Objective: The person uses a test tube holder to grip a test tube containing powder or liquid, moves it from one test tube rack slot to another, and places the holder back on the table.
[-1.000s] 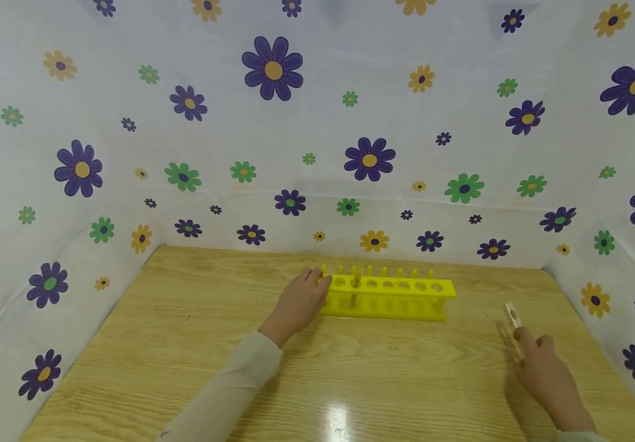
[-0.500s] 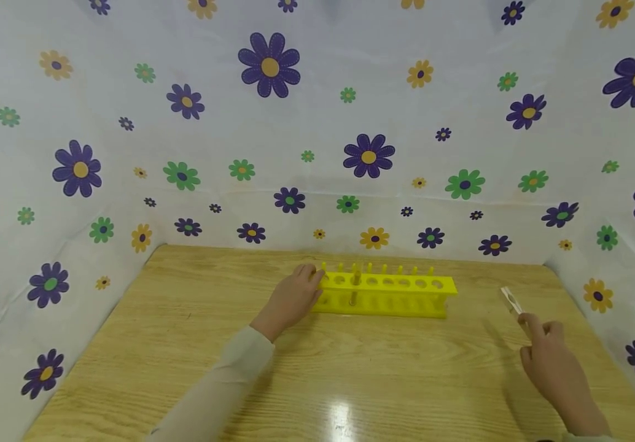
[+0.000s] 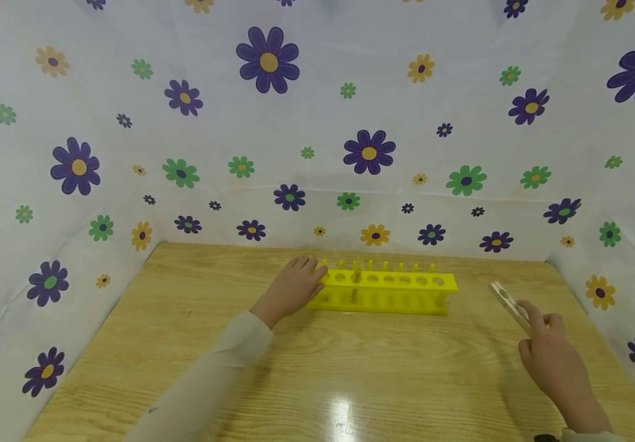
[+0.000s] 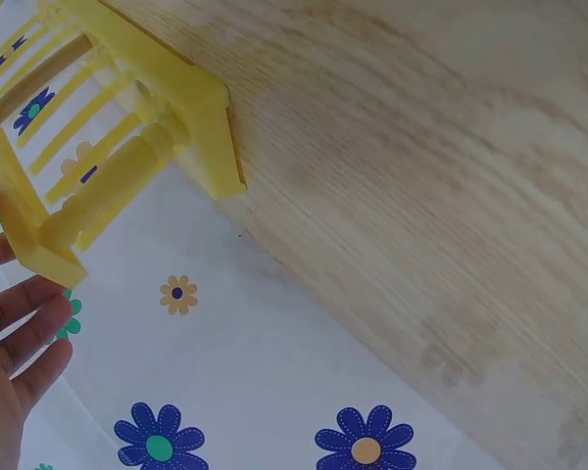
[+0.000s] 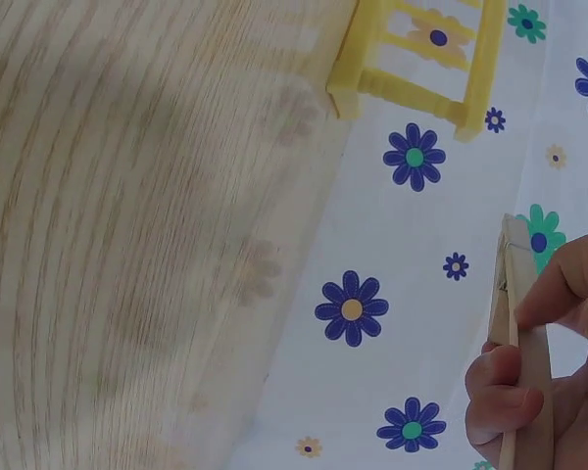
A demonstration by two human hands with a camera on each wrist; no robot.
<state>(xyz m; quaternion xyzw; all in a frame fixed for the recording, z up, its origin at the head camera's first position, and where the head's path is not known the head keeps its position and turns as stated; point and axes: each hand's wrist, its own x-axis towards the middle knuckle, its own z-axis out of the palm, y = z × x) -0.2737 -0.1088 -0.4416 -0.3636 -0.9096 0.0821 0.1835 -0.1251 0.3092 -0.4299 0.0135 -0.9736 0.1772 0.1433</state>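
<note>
One yellow rack (image 3: 395, 285) stands on the desk (image 3: 395, 368), and a slim tube (image 3: 357, 275) sits upright in it, nearer the left end. At that end the left hand (image 3: 291, 287) has its grip closed on the rack, thumb and fingers at the edge. Well to the rack's right, the right hand (image 3: 555, 359) holds a wooden clamp (image 5: 534, 343) clear of it, its grip curled round the wood. Behind the rack and off to both sides hangs a white cloth (image 3: 212, 135) scattered with purple, green and orange flowers.
</note>
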